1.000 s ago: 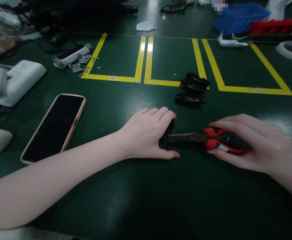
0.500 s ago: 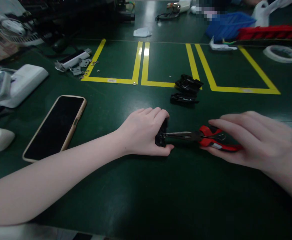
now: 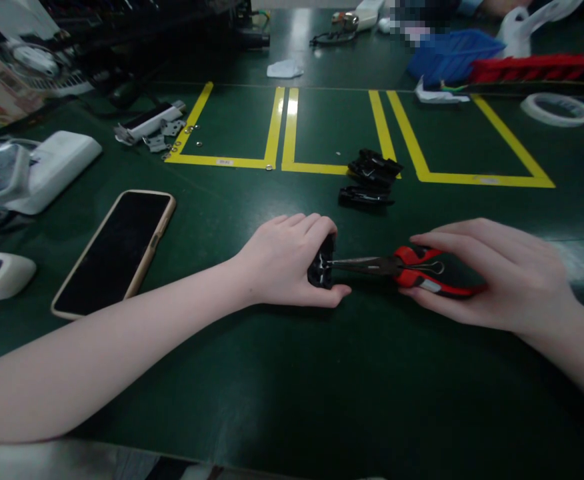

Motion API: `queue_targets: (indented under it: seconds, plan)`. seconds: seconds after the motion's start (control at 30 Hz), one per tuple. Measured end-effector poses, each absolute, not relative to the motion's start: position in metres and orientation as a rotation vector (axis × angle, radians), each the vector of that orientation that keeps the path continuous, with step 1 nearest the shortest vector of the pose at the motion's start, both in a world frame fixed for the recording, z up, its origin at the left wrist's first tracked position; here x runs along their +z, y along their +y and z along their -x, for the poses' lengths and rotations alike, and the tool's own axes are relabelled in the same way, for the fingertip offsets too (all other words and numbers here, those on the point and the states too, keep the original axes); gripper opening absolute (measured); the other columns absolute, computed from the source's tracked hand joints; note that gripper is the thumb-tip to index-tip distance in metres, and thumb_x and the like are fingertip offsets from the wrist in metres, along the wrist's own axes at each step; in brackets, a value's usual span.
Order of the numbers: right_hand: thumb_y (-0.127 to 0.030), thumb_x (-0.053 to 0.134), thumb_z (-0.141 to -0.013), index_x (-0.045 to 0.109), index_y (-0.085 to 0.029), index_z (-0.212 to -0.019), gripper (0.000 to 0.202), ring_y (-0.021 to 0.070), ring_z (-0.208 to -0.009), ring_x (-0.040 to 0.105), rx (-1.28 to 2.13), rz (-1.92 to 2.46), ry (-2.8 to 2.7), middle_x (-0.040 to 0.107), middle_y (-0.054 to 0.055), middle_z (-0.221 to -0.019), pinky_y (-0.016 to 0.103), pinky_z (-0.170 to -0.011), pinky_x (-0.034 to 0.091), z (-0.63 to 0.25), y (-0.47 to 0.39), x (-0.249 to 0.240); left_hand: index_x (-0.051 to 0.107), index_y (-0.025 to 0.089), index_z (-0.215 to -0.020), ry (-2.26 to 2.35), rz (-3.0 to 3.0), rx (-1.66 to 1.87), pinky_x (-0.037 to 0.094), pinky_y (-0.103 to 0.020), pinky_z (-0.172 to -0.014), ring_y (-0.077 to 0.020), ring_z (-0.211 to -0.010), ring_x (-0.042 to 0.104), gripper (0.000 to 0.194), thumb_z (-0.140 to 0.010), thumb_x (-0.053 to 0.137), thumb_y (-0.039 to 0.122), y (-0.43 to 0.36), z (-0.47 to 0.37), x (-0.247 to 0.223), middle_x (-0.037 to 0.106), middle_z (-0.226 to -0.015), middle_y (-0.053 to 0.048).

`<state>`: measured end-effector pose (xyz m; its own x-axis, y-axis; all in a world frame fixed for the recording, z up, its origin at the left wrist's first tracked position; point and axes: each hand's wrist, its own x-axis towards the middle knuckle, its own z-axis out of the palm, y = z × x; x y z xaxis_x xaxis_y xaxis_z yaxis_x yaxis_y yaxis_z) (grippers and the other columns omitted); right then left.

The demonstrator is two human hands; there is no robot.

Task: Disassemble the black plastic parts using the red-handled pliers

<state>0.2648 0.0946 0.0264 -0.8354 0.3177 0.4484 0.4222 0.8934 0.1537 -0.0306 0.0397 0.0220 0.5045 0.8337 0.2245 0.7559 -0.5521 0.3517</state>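
The left hand [image 3: 292,263] grips a black part [image 3: 321,265], seemingly steadying it against the pliers [image 3: 372,266] in the right hand [image 3: 502,277].

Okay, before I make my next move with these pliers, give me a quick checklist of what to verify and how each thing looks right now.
1. Black part held by the left hand: ok, between fingers and thumb.
2. Pliers in the right hand: ok, held by the handles.
3. Plier tips at the black part: ok, they point at its near-facing open side.
4. Tips gripping something: cannot tell, too small to see.
5. Left thumb out from between the plier jaws: ok.
6. Left forearm off the phone: cannot tell, they overlap in view.
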Motion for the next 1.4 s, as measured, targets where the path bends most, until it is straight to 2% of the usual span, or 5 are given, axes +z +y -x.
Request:
queue_targets:
  seconds: [0.33, 0.7, 0.9, 1.1, 1.4]
  plan:
    - [-0.045, 0.067, -0.093, 0.063, -0.014, -0.112, 0.037, 0.0203, -0.079, 0.071, -0.235, 0.539, -2.601, 0.072, 0.011, -0.094, 0.033, -0.063, 0.055, -0.2623, 0.0954, 0.0254, 0.061, 0.011, -0.115, 1.353, -2.561, 0.555, 0.051, -0.035, -0.080, -0.0229, -0.092, 0.066, 0.061, -0.084, 0.071, 0.063, 0.0398, 0.0295, 0.0210, 0.070, -0.105, -0.008]
    - [-0.045, 0.064, -0.095, 0.062, -0.017, -0.113, 0.034, 0.0199, -0.079, 0.071, -0.185, 0.598, -2.588, 0.073, 0.011, -0.094, 0.032, -0.064, 0.054, -0.2629, 0.0947, 0.0249, 0.060, 0.011, -0.117, 1.310, -2.530, 0.538, 0.051, -0.033, -0.080, -0.0215, -0.092, 0.065, 0.062, -0.086, 0.071, 0.063, 0.0419, 0.0295, 0.0234, 0.070, -0.108, -0.008]
    - [-0.042, 0.070, -0.091, 0.062, -0.016, -0.115, 0.036, 0.0208, -0.080, 0.072, -0.177, 0.548, -2.602, 0.073, 0.011, -0.096, 0.032, -0.063, 0.056, -0.2642, 0.0958, 0.0253, 0.060, 0.011, -0.117, 1.307, -2.521, 0.521, 0.050, -0.032, -0.078, -0.0217, -0.091, 0.065, 0.062, -0.086, 0.070, 0.063, 0.0410, 0.0304, 0.0239, 0.070, -0.108, -0.009]
    - [-0.043, 0.068, -0.092, 0.062, -0.017, -0.116, 0.036, 0.0217, -0.081, 0.072, -0.192, 0.578, -2.598, 0.073, 0.011, -0.098, 0.033, -0.064, 0.057, -0.2626, 0.0957, 0.0248, 0.060, 0.012, -0.117, 1.319, -2.529, 0.506, 0.051, -0.033, -0.080, -0.0221, -0.092, 0.065, 0.062, -0.086, 0.069, 0.065, 0.0412, 0.0305, 0.0243, 0.070, -0.108, -0.009]
    - [-0.043, 0.068, -0.093, 0.063, -0.013, -0.114, 0.037, 0.0198, -0.080, 0.071, -0.184, 0.558, -2.617, 0.072, 0.012, -0.096, 0.030, -0.063, 0.055, -0.2641, 0.0963, 0.0235, 0.059, 0.011, -0.119, 1.308, -2.541, 0.501, 0.051, -0.033, -0.080, -0.0228, -0.094, 0.065, 0.063, -0.086, 0.069, 0.064, 0.0420, 0.0306, 0.0238, 0.070, -0.110, -0.010]
